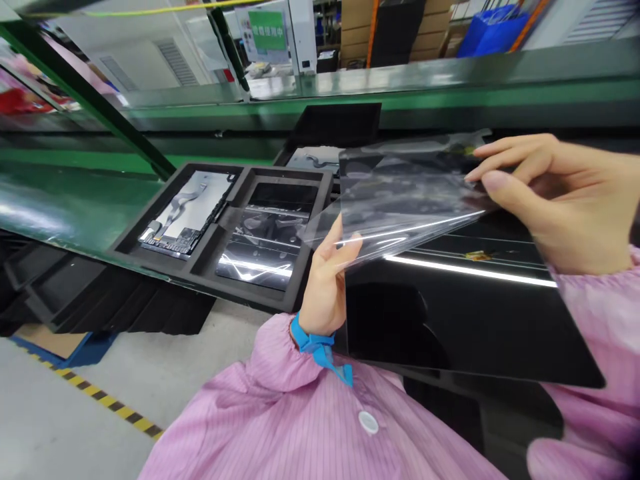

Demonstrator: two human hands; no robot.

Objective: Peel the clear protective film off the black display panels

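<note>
A glossy black display panel (450,320) is held tilted in front of my body. My left hand (327,283) grips its left edge, thumb on the front and the other fingers partly hidden behind. Across the panel's upper part lies a clear protective film (400,207), partly lifted, with a folded edge running diagonally. My right hand (560,193) pinches the film's upper right corner between thumb and fingers. A small gold-coloured spot (479,255) shows on the black surface below the film. A blue strap (320,347) circles my left wrist.
To the left, a black foam tray (200,270) on the green bench (65,193) holds a display assembly with circuitry (187,210) and a glossy dark panel (267,233). Behind stands another black tray (335,123). A green frame bar (95,100) slants across the left. Stacked trays (65,283) sit below.
</note>
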